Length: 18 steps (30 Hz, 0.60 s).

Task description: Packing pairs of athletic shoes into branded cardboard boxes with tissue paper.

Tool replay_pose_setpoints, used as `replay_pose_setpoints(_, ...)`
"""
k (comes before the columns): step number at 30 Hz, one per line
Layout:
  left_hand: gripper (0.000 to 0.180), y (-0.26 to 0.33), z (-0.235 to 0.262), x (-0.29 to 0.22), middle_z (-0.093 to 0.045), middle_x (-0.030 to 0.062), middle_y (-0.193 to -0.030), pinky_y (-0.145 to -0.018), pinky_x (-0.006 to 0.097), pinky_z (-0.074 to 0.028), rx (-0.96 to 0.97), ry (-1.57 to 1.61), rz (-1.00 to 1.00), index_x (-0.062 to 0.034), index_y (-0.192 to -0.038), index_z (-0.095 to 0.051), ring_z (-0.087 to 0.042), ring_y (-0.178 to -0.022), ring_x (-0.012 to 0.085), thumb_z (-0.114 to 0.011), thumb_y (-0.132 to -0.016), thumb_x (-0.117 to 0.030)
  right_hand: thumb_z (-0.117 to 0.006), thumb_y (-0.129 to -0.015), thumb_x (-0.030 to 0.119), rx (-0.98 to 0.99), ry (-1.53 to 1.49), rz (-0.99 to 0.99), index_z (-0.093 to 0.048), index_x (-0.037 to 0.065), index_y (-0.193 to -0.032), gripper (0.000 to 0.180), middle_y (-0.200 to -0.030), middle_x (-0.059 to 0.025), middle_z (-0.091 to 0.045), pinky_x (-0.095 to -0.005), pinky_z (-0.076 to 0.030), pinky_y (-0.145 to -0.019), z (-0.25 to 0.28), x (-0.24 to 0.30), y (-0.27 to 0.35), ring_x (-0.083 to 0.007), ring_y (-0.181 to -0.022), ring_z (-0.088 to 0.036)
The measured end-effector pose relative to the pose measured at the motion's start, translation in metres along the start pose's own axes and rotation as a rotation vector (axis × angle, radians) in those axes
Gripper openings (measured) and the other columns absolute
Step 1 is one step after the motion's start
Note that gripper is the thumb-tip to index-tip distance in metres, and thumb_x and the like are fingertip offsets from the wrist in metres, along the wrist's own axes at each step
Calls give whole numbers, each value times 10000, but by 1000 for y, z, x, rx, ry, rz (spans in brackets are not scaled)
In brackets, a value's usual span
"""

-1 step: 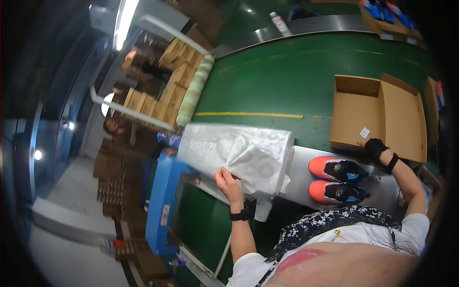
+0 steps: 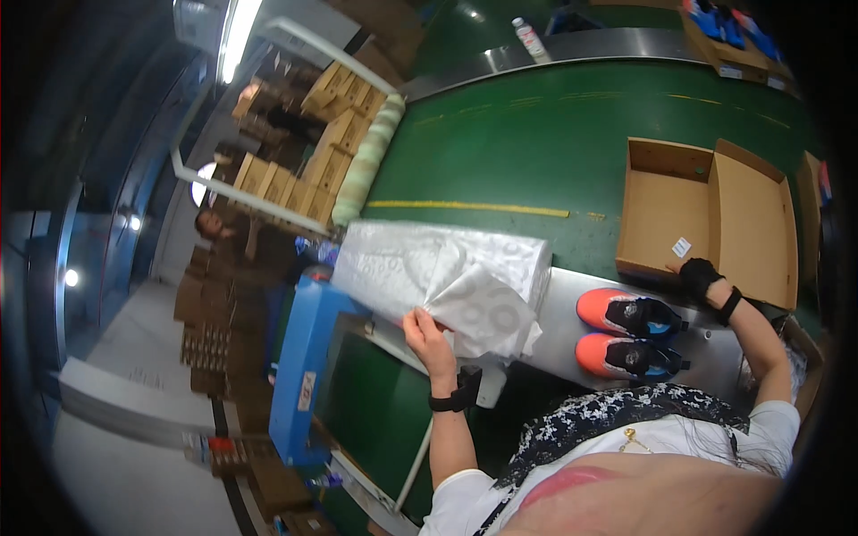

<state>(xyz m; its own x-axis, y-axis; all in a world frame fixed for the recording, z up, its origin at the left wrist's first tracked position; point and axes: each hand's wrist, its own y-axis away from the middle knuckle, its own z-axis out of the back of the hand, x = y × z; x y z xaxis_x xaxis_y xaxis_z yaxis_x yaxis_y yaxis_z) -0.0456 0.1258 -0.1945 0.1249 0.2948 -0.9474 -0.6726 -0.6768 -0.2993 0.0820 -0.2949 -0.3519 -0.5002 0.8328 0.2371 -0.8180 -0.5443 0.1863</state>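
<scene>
My left hand (image 2: pixel 429 344) pinches the near edge of a thin white sheet of wrapping paper (image 2: pixel 487 313) with a grey ring pattern. The sheet is partly lifted and folded over a stack of the same paper (image 2: pixel 380 259). My right hand (image 2: pixel 702 281), in a black fingerless glove, grips the near wall of an open brown shoe box (image 2: pixel 666 201), whose lid lies folded back to the right. Inside the box is a small white label (image 2: pixel 682 247). Between my hands, a pair of orange and black shoes (image 2: pixel 630 313) stands side by side on a metal ledge.
A green conveyor belt (image 2: pixel 509 143) runs beyond the ledge. At left are a blue machine housing (image 2: pixel 299 366), stacked cartons (image 2: pixel 340 152) and another person (image 2: pixel 232 237). A bottle (image 2: pixel 529 40) stands on the far rail. More boxed shoes (image 2: pixel 728 31) sit at far right.
The view has shifted slightly. Both hands keep their holds, and the paper sheet and shoe box stay almost where they were.
</scene>
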Motion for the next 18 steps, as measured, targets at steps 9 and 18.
replay_pose_setpoints(9,139,85,-96,-40,-435,12,-690,-553,221,-443,399,256,-7,-9,-858,-420,-466,-598,77,-385,-893,-139,-654,-634,175,-25,-481,275,-450,47,-1126,547,-1075,-210,-495,-352,-401,-829,55,71,-22,-327,-1001,-482)
replay_pose_setpoints(18,152,96,-172,-62,-495,60,-815,-654,244,-471,696,425,-92,0,-889,-421,-522,-703,108,-402,-892,-151,-636,-726,208,-302,-1472,364,-394,16,-1205,570,-1189,-93,-443,-290,-306,-933,80,139,33,-172,-1083,-419)
